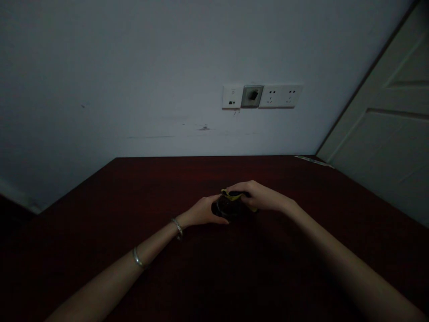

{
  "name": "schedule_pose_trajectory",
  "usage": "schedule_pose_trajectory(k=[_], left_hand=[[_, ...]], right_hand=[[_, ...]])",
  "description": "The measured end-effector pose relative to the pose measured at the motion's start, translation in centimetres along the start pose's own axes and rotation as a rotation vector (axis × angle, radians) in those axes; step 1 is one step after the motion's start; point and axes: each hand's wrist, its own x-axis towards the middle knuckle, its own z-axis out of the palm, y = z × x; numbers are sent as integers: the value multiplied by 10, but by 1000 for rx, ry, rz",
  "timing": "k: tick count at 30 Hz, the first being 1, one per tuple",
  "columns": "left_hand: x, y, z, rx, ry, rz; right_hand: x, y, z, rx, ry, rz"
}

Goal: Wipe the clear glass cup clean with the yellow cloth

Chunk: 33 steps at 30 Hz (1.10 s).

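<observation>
Near the middle of the table, my left hand (205, 211) is wrapped round the left side of a dark, shiny, rounded object (228, 208). Its kind is too dark to make out. My right hand (256, 194) bends over the object's upper right side, fingers closed on a dark, thin, flexible piece with a yellow edge (233, 196), which looks like a cloth. This piece touches the top of the object, and a bit of yellow also shows below my right palm. Two silver bracelets sit on my left arm.
The dark red table (161, 179) meets a pale wall (150, 80) at its back edge. A row of sockets (281, 96) and a grey switch plate (252, 96) are on the wall. A panelled door (389, 112) stands at the right, with a pale strip (315, 161) near the table's back right corner.
</observation>
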Motion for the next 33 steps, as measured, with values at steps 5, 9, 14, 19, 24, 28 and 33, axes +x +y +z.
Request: schedule_pose_trajectory(k=[5, 9, 14, 19, 24, 28, 33], left_hand=[[1, 0, -1, 30, -2, -7], [1, -3, 0, 44, 4, -8], [1, -4, 1, 42, 15, -25], [2, -2, 1, 59, 12, -45], [2, -2, 1, 51, 8, -22], [3, -4, 2, 70, 18, -22], [3, -2, 1, 38, 17, 3]], right_hand=[[-5, -1, -9, 32, -106, 9], [-10, -5, -19, 52, -160, 65], [-15, -13, -28, 51, -230, 121], [-20, -17, -34, 79, -271, 168], [-27, -16, -45, 111, -347, 234], [-27, -11, -47, 45, -201, 240], [-15, -2, -27, 91, -80, 82]])
